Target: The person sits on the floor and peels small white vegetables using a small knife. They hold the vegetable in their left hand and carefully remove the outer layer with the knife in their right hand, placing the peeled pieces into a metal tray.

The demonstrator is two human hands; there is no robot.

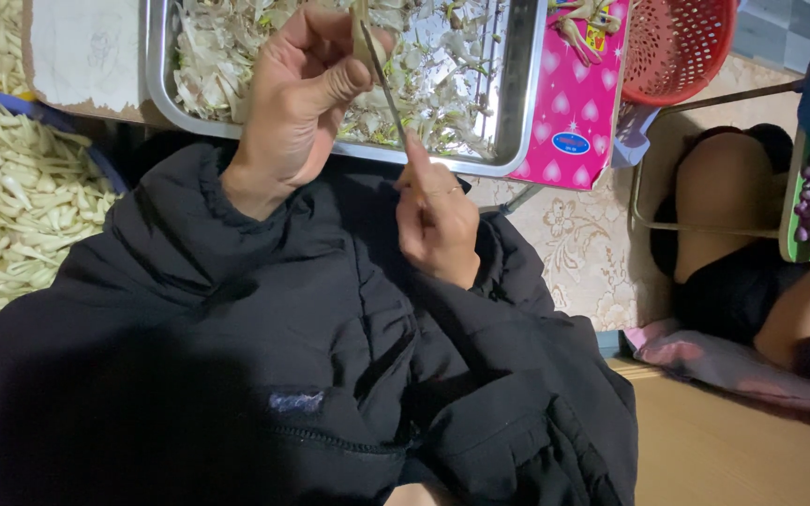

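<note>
Knife (pixel 388 94) pinched in right hand (pixel 438 220), blade running up-left toward left hand (pixel 297 89). Left fingers (pixel 353 80) closed on pale stalk piece (pixel 363 37) over steel tray (pixel 517 103); left hand nearer the tray.

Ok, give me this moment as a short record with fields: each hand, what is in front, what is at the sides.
left hand: pinches a pale stalk piece above the tray
right hand: holds a thin blade against that piece
metal tray: full of pale trimmings
bowl, left: heaped with peeled white stalks
pink box: right of the tray
red basket: beyond the box
another person: far right
</note>
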